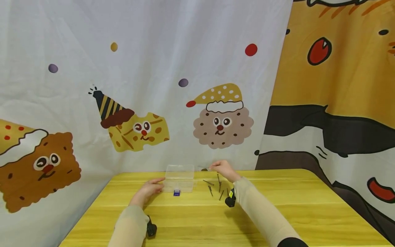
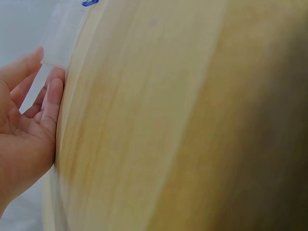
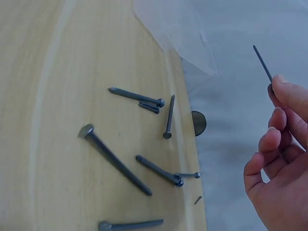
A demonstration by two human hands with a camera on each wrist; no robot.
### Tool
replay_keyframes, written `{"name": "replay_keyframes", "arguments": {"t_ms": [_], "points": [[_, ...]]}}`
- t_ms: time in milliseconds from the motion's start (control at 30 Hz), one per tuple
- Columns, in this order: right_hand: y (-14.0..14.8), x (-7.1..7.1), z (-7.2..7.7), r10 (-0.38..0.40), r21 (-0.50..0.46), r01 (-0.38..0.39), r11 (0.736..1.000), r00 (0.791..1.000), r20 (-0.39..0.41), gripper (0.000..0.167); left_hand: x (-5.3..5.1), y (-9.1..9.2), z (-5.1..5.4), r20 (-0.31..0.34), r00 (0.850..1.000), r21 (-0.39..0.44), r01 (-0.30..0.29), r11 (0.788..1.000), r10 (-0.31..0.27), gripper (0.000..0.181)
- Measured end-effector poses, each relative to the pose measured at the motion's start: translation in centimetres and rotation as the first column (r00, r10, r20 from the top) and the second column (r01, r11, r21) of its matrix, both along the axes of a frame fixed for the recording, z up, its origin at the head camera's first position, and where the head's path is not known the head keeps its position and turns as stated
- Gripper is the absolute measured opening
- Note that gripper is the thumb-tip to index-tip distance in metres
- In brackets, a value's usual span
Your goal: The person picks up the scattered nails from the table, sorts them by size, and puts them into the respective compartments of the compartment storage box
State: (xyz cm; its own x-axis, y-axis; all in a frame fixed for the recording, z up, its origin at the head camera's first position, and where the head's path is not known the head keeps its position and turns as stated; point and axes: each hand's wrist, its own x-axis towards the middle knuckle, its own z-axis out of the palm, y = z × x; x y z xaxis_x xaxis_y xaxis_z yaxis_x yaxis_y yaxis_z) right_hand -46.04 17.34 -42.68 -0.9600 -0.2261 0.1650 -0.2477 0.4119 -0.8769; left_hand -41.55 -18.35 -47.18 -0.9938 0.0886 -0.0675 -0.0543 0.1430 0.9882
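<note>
A clear plastic box (image 1: 178,186) stands at the far part of the table with its lid (image 1: 180,171) raised and a blue clasp (image 1: 176,193) at the front. My left hand (image 1: 148,190) is at the box's left end. In the left wrist view, its loosely extended fingers (image 2: 54,91) and thumb touch the end of the box (image 2: 62,41). Above the far table edge, my right hand (image 1: 224,169) pinches a thin nail (image 3: 262,62) between thumb and forefinger, point outward. Several loose nails (image 3: 118,159) lie on the table below it, to the right of the box.
The yellow wood-grain table (image 1: 197,223) ends at a pale curtain (image 1: 148,68) printed with cartoon figures, close behind the box. A dark wrist camera (image 1: 230,199) sits on the right wrist, and another (image 1: 151,229) on the left.
</note>
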Motion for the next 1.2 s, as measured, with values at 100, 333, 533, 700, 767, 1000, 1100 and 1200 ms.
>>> {"name": "replay_keyframes", "arguments": {"t_ms": [100, 333, 533, 700, 767, 1000, 1100, 1200], "points": [[-0.4, -0.2, 0.2, 0.018, -0.001, -0.018, 1.000, 1.000, 0.004, 0.025, 0.1, 0.0, -0.1, -0.012, 1.000, -0.001, 0.007, 1.000, -0.007, 0.046], [-1.6, -0.4, 0.6, 0.067, 0.017, -0.067, 0.998, 0.998, -0.010, 0.024, 0.2, 0.1, 0.1, -0.020, 1.000, -0.006, -0.015, 1.000, 0.015, 0.046], [-2.8, 0.0, 1.1, 0.101, 0.025, -0.100, 0.995, 0.995, -0.013, 0.018, 0.4, 0.1, 0.2, -0.020, 0.999, 0.003, -0.029, 1.000, 0.029, 0.045], [-3.6, -0.4, 0.7, 0.130, 0.061, -0.128, 0.990, 0.991, -0.022, 0.022, 0.6, 0.1, 0.2, -0.010, 0.999, 0.012, -0.032, 0.999, 0.032, 0.045], [-4.0, -0.6, 0.5, 0.132, 0.076, -0.130, 0.989, 0.991, -0.024, 0.025, 0.7, 0.1, 0.3, -0.010, 0.999, 0.006, -0.032, 0.999, 0.032, 0.045], [-5.3, -0.8, 0.0, 0.139, 0.115, -0.135, 0.984, 0.990, -0.029, 0.024, 0.7, 0.3, 0.5, -0.006, 1.000, 0.010, -0.031, 0.999, 0.031, 0.045], [-5.8, -0.6, -0.3, 0.141, 0.131, -0.135, 0.982, 0.989, -0.040, 0.022, 0.5, 0.3, 0.3, -0.011, 1.000, 0.019, -0.026, 0.999, 0.026, 0.045], [-6.3, -0.6, -0.7, 0.162, 0.131, -0.154, 0.979, 0.985, -0.055, 0.020, 0.3, 0.2, 0.2, -0.014, 1.000, 0.029, -0.028, 0.999, 0.028, 0.045]]}}
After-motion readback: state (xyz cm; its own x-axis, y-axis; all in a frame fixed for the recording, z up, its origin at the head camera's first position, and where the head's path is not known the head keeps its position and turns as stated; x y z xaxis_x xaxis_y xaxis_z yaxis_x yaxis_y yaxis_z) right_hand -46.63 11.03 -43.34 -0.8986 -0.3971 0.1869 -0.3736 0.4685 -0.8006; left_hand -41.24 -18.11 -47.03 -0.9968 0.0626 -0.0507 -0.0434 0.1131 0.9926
